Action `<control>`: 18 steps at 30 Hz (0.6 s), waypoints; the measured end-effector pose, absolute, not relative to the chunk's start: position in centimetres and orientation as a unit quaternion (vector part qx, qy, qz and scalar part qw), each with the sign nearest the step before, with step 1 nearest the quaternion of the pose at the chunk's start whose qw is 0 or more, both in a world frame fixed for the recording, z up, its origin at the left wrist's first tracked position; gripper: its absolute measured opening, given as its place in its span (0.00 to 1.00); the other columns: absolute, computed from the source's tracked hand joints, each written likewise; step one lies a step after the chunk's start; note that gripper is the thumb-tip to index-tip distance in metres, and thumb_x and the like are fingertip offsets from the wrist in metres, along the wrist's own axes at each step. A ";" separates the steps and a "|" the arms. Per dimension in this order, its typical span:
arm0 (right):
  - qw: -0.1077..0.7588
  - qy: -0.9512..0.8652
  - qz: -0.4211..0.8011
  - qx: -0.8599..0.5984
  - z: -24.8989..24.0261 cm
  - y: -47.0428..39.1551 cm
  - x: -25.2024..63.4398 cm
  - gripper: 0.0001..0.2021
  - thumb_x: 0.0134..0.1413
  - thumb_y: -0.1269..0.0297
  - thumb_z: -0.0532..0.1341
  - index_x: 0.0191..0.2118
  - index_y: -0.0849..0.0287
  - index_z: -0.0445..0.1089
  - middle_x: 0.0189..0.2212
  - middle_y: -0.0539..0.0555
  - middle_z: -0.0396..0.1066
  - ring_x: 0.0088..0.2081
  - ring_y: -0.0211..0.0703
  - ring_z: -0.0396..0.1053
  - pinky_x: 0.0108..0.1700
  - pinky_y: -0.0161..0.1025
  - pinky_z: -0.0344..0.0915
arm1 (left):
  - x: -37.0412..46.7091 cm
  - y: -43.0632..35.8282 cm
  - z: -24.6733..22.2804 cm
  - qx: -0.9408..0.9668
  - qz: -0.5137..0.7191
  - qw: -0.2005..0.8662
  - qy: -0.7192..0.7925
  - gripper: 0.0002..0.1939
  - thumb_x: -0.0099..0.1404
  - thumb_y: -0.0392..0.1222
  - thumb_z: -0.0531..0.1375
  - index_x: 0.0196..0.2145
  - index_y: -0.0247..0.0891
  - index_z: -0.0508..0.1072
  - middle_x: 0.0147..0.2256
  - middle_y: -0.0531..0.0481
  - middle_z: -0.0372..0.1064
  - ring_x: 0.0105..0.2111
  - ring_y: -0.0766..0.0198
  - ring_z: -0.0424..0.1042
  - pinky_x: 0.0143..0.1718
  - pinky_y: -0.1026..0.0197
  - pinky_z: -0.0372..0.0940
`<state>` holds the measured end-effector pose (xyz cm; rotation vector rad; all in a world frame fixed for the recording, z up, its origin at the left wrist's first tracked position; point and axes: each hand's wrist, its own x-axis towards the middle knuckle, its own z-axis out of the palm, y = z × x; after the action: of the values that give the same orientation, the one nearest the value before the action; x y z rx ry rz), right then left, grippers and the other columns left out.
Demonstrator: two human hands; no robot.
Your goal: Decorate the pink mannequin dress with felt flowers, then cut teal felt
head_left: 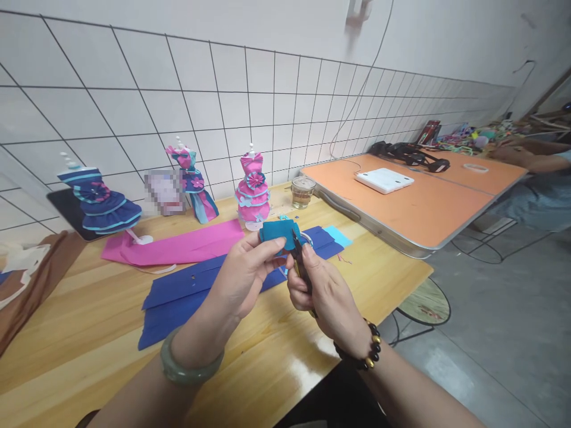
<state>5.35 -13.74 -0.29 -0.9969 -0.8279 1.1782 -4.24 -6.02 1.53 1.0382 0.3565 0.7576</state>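
Note:
Between thumb and fingers, my left hand (243, 267) pinches a folded piece of teal crepe paper (276, 230). My right hand (323, 282) is closed around a pair of small dark scissors (301, 258), their blades at the right edge of the teal piece. Under both hands lies a long strip of dark blue crepe paper (178, 300), and a light blue piece (338, 236) shows at its right end. A pink strip (196, 246) lies behind on the wooden table (98, 333).
Three miniature dress forms stand by the wall: a blue dress (100, 202), a mixed pink-and-blue one (196, 184) and a pink one (253, 193). Beside them is a glass cup (303, 193). An orange table (370, 205) bears a white box (384, 181); another person's arm (526, 156) rests farther right.

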 end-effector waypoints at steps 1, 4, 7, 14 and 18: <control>0.639 -0.365 0.516 -0.438 -0.3 -13.8 5.4 0.18 0.58 0.48 0.48 0.30 0.59 0.59 0.17 0.42 0.46 0.15 0.27 0.41 0.17 0.29 0.38 | -4.3 -6.0 1.5 0.482 0.348 0.788 0.164 0.05 0.57 0.37 0.58 0.30 0.34 0.73 0.24 0.51 0.66 0.26 0.66 0.65 0.33 0.60 0.61; 0.637 -0.369 0.513 -0.442 -0.2 -13.8 5.4 0.18 0.58 0.48 0.48 0.30 0.59 0.59 0.17 0.42 0.45 0.15 0.27 0.41 0.17 0.29 0.38 | -4.3 -5.9 1.5 0.482 0.337 0.792 0.162 0.06 0.58 0.37 0.57 0.31 0.34 0.73 0.24 0.50 0.66 0.27 0.65 0.65 0.33 0.60 0.61; 0.634 -0.373 0.509 -0.447 -0.3 -13.8 5.4 0.19 0.58 0.48 0.48 0.30 0.59 0.60 0.17 0.42 0.45 0.15 0.27 0.41 0.16 0.29 0.38 | -4.4 -5.8 1.5 0.484 0.332 0.794 0.160 0.06 0.57 0.38 0.57 0.31 0.34 0.73 0.24 0.49 0.66 0.27 0.65 0.65 0.33 0.60 0.62; 0.624 -0.385 0.504 -0.457 -0.2 -13.7 5.5 0.18 0.57 0.47 0.48 0.30 0.59 0.59 0.16 0.42 0.45 0.15 0.27 0.42 0.16 0.29 0.38 | -4.6 -5.5 1.6 0.500 0.319 0.791 0.152 0.07 0.57 0.39 0.57 0.29 0.33 0.73 0.25 0.48 0.67 0.27 0.65 0.65 0.34 0.60 0.62; 0.619 -0.395 0.499 -0.460 -0.1 -13.7 5.6 0.18 0.58 0.48 0.48 0.30 0.59 0.59 0.16 0.41 0.45 0.15 0.27 0.42 0.16 0.29 0.39 | -4.7 -5.4 1.7 0.501 0.319 0.791 0.148 0.07 0.57 0.39 0.58 0.28 0.33 0.73 0.25 0.48 0.68 0.27 0.64 0.66 0.35 0.59 0.62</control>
<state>5.56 -13.70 -0.12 -1.0583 -0.9097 1.1470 -4.71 -5.41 1.66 1.0787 0.3184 0.6870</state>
